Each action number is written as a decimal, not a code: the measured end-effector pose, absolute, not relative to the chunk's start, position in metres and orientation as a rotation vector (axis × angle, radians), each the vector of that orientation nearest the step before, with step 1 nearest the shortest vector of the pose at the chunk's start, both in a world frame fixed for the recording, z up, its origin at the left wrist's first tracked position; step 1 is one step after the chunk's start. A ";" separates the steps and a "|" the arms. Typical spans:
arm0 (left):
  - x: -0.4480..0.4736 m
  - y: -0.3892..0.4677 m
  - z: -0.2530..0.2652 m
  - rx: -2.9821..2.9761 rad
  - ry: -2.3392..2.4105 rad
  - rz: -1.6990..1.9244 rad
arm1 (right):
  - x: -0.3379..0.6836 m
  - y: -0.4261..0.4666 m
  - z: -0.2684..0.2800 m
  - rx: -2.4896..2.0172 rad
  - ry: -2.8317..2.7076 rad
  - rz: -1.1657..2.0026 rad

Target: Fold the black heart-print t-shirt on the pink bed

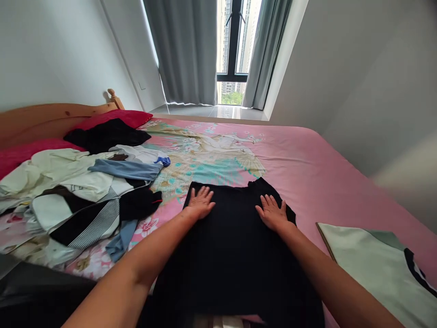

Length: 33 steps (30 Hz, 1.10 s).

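A black garment point(235, 248) lies spread flat on the pink floral bedsheet point(307, 159) in front of me. My left hand point(201, 202) rests palm down on its upper left part, fingers apart. My right hand point(272, 212) presses flat on its upper right part, near a sleeve that sticks out to the right. Neither hand grips anything.
A heap of mixed clothes point(78, 196) covers the bed's left side, by red pillows point(116, 117) and a wooden headboard point(48, 114). A folded pale green garment point(372, 264) lies at the right. Grey curtains point(186, 50) frame a window point(234, 45) beyond the bed.
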State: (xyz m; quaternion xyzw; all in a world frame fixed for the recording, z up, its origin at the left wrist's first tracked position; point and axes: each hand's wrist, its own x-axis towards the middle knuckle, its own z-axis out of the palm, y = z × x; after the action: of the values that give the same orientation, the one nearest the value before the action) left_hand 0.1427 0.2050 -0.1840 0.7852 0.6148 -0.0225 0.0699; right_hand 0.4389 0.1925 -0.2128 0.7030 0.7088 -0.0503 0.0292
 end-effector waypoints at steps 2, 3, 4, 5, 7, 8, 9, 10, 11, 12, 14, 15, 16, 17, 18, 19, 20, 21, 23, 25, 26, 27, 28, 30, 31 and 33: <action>0.157 0.159 -0.186 2.485 1.644 0.087 | 0.427 0.149 -0.209 2.153 2.378 -0.034; 0.155 0.133 -0.190 2.550 1.509 0.173 | 0.428 0.124 -0.212 2.134 2.460 0.030; 0.146 0.108 -0.196 2.580 1.419 0.198 | 0.435 0.099 -0.219 2.120 2.500 0.064; 0.132 0.086 -0.202 2.565 1.415 0.179 | 0.446 0.074 -0.229 2.152 2.477 0.067; 0.089 0.050 -0.214 2.442 1.609 0.104 | 0.479 0.033 -0.251 2.323 2.341 0.071; 0.066 0.037 -0.218 2.369 1.753 0.082 | 0.497 0.018 -0.262 2.390 2.312 0.089; 0.045 0.029 -0.222 2.320 1.855 0.054 | 0.512 0.007 -0.270 2.452 2.299 0.113; 0.027 0.023 -0.224 2.280 1.948 0.036 | 0.525 -0.001 -0.275 2.503 2.305 0.127; 0.014 0.020 -0.225 2.250 2.022 0.025 | 0.533 -0.006 -0.278 2.554 2.325 0.128; 0.007 0.018 -0.226 2.226 2.080 0.024 | 0.538 -0.009 -0.277 2.615 2.345 0.113; 0.006 0.012 -0.229 2.177 2.174 0.062 | 0.537 -0.014 -0.272 2.773 2.383 0.006; 0.011 0.008 -0.230 2.157 2.213 0.103 | 0.533 -0.018 -0.268 2.868 2.396 -0.084; 0.018 0.001 -0.233 2.146 2.248 0.161 | 0.528 -0.025 -0.265 2.962 2.400 -0.188; 0.025 -0.006 -0.235 2.145 2.279 0.234 | 0.521 -0.033 -0.262 3.045 2.399 -0.296; 0.032 -0.016 -0.238 2.151 2.297 0.319 | 0.515 -0.044 -0.260 3.108 2.394 -0.396; 0.038 -0.026 -0.240 2.153 2.311 0.417 | 0.508 -0.057 -0.259 3.154 2.381 -0.471; 0.043 -0.037 -0.242 2.138 2.325 0.520 | 0.501 -0.072 -0.259 3.188 2.360 -0.522; 0.046 -0.048 -0.244 2.102 2.336 0.619 | 0.494 -0.087 -0.259 3.215 2.327 -0.559; 0.049 -0.068 -0.247 1.947 2.347 0.796 | 0.483 -0.114 -0.260 3.285 2.244 -0.670; 0.050 -0.083 -0.250 1.678 2.332 0.916 | 0.479 -0.135 -0.261 3.415 2.112 -0.890; 0.050 -0.089 -0.251 1.531 2.293 0.953 | 0.479 -0.141 -0.263 3.485 2.021 -1.032; 0.049 -0.092 -0.252 1.389 2.235 0.995 | 0.481 -0.144 -0.264 3.543 1.914 -1.178; 0.050 -0.094 -0.254 1.265 2.162 1.041 | 0.484 -0.145 -0.266 3.585 1.794 -1.316; 0.051 -0.094 -0.254 1.103 2.010 1.149 | 0.489 -0.142 -0.269 3.599 1.559 -1.552; 0.053 -0.093 -0.253 1.049 1.957 1.208 | 0.491 -0.139 -0.270 3.571 1.468 -1.666; 0.058 -0.091 -0.249 0.968 1.884 1.280 | 0.490 -0.134 -0.271 3.507 1.317 -1.865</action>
State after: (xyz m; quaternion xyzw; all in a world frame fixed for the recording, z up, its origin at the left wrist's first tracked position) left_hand 0.0578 -0.0913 -0.2487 0.3697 0.7194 0.4886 0.3273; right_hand 0.4904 -0.1336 -0.2709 0.7266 0.2729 -0.3863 -0.4984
